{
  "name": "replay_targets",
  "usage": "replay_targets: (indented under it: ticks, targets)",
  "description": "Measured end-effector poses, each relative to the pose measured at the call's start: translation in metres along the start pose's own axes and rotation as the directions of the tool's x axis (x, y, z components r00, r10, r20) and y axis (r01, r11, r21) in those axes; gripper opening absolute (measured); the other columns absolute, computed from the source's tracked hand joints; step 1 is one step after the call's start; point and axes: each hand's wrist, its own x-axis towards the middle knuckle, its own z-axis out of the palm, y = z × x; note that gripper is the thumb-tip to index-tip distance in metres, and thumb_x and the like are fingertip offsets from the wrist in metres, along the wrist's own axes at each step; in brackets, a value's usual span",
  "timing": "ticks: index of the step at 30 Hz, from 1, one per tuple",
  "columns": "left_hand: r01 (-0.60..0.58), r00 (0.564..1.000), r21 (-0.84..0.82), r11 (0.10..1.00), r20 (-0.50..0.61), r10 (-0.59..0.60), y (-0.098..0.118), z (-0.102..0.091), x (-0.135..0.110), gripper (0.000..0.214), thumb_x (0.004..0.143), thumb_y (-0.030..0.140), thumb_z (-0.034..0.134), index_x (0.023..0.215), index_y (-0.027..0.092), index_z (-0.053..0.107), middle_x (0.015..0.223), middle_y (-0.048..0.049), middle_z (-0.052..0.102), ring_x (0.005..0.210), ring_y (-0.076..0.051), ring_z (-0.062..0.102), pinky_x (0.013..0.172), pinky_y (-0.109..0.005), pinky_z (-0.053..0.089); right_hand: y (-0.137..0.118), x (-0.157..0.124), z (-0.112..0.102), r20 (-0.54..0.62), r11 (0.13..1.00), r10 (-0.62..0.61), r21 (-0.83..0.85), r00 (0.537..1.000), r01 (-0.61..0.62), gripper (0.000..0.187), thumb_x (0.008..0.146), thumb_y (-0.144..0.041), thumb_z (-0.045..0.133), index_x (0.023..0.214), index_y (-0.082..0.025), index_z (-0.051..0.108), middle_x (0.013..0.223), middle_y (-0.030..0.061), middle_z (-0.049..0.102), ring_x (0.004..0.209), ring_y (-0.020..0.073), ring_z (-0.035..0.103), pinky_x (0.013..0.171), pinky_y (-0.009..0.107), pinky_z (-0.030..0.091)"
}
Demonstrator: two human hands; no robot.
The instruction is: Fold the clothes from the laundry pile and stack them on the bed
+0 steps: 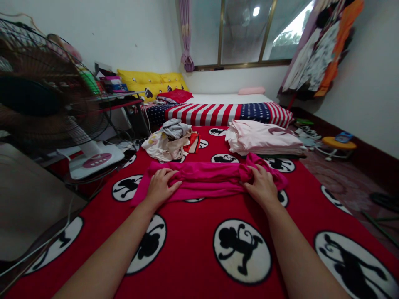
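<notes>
A bright pink garment [208, 176] lies stretched sideways in a long folded strip on the red blanket [190, 245], which is patterned with black monkey figures in white circles. My left hand [162, 183] grips the garment toward its left end, thumb and fingers closing on a raised fold. On the right part, my right hand [261, 182] has its fingers curled into bunched pink cloth. Beyond the garment, a rumpled heap of clothes [170, 141] sits to the left. A stack of folded pale pink clothes [264, 137] stands to the right.
At the left, a fan [96, 155] with blurred blades stands beside the bed edge. Behind are a striped, starred blanket [202, 114], a red pillow [177, 96] and yellow cushions [149, 85]. Clothes [322, 54] hang at the right, above a small round stool [338, 143].
</notes>
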Motion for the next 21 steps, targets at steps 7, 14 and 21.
replay_targets:
  ticks: [7,14,21]
  targets:
    - [-0.082,0.989,-0.020,0.996,-0.123,0.079,-0.0044,0.0056,0.0011,0.035,0.081,0.043,0.064,0.109,0.022,0.069,0.127,-0.0084,0.059,0.120,-0.029,0.047,0.104,-0.045,0.040,-0.0002,-0.0003,0.0002,-0.006,1.000,-0.002,0.009,1.000,0.002,0.059,0.078,-0.041,0.062,0.133,-0.023,0.052,0.142,0.0083,0.044,0.119,0.0324,0.046,0.095,0.042,0.044]
    - [-0.076,0.990,-0.041,0.996,-0.121,0.071,-0.0047,0.0054,0.0013,0.035,0.080,0.042,0.065,0.108,0.023,0.070,0.122,-0.0066,0.065,0.129,-0.032,0.041,0.108,-0.049,0.036,-0.0008,-0.0005,-0.0010,0.007,1.000,0.000,0.007,1.000,0.000,0.060,0.078,-0.043,0.061,0.134,-0.023,0.051,0.142,0.0075,0.044,0.119,0.0324,0.046,0.095,0.043,0.044]
    - [-0.013,1.000,-0.040,0.999,-0.017,0.013,0.0027,-0.0009,0.0002,0.037,0.084,0.041,0.061,0.115,0.022,0.066,0.128,-0.0080,0.062,0.116,-0.028,0.056,0.096,-0.045,0.046,-0.0025,-0.0013,-0.0026,0.010,1.000,0.011,0.012,1.000,-0.011,0.060,0.079,-0.043,0.061,0.134,-0.023,0.051,0.143,0.0072,0.043,0.119,0.0320,0.045,0.095,0.042,0.044]
